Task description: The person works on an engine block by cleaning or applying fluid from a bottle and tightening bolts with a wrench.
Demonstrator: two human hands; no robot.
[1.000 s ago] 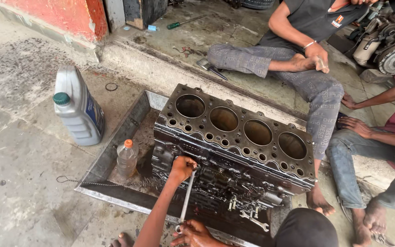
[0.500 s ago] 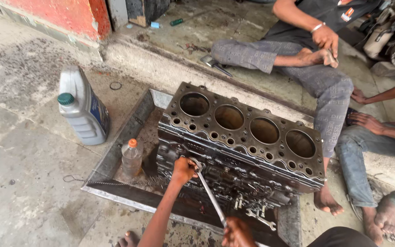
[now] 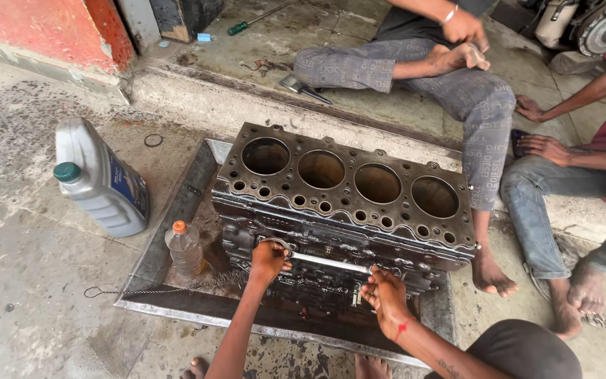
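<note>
Wrench (image 3: 330, 262) steel runs level across the near face of the engine block (image 3: 345, 203), low on that face, with your two hands at its opposite ends. Your left hand (image 3: 269, 260) is closed around the ring end, pressed against the block's near face toward its left side; your right hand (image 3: 386, 296) has its fingers curled round the other end, just below and in front of the block toward its middle. The block lies on its side in a shallow metal tray (image 3: 177, 210), its four round cylinder bores facing up and away from you. Inside the tray, left of the block, stands a small clear plastic bottle (image 3: 184, 247) with an orange cap, holding a little yellowish liquid. Outside the tray, further left of the block, a grey oil jug (image 3: 99, 179) with a green cap stands on the concrete; what it holds cannot be told. Beyond the block, two other people sit on a raised step (image 3: 261, 63), their legs and bare feet coming down past the block's right end.
</note>
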